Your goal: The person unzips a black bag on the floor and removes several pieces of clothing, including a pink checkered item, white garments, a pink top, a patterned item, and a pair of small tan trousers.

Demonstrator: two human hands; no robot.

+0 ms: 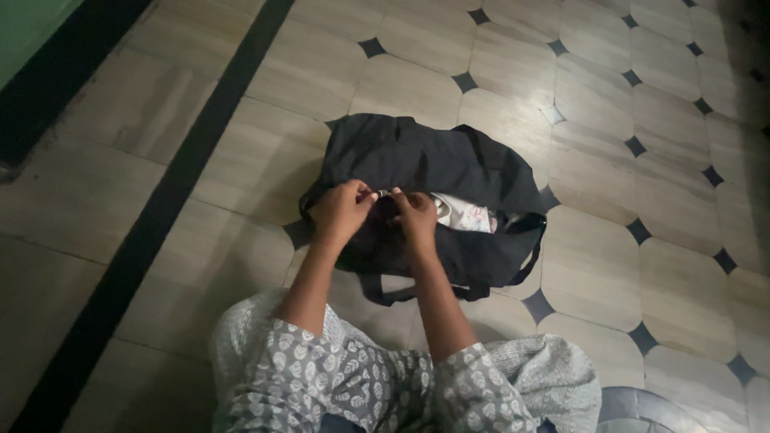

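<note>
A black duffel bag (pixel 425 172) lies on the tiled floor (pixel 626 273) straight ahead of the person, its long axis running left to right. Both hands meet at the near left end of its top opening: the left hand (pixel 341 212) and right hand (pixel 417 216) are each pinched on the zipper (pixel 385 195) there (the pull itself is too small to make out). To their right the opening gapes over pale cloth (pixel 465 215), on the right hand's side.

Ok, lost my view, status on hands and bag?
Left hand and right hand both pinching at the zip of the black bag. Bag part open, pale cloth showing inside. Nothing in the way on the tiled floor.
</note>
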